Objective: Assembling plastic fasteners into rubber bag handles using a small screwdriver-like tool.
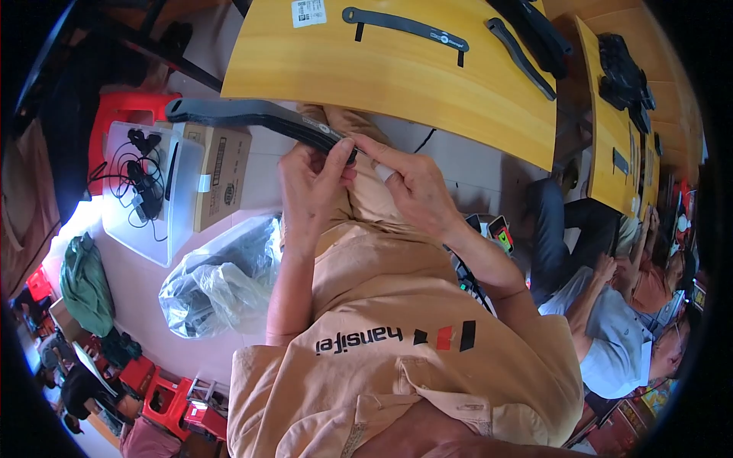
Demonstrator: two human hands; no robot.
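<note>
Above my lap, a dark grey curved strap (229, 114) stretches leftward with a rounded end. Its near end is pinched in my left hand (309, 187), thumb on top and fingers curled below. My right hand (420, 187) meets that same end, its index finger and thumb closed on the tip; the exact contact is partly hidden by the fingers. A similar strap (405, 29) with two short black tabs lies flat on the yellow table (321, 69) in front of me. Another dark strap (521, 59) lies farther right on it.
Black pieces (538, 34) are stacked at the table's far right, and a white label sheet (308, 12) lies far left. To my left stand a clear bin (183, 221) with black cables, a cardboard box (225, 179) and a plastic bag (221, 278). People sit at right.
</note>
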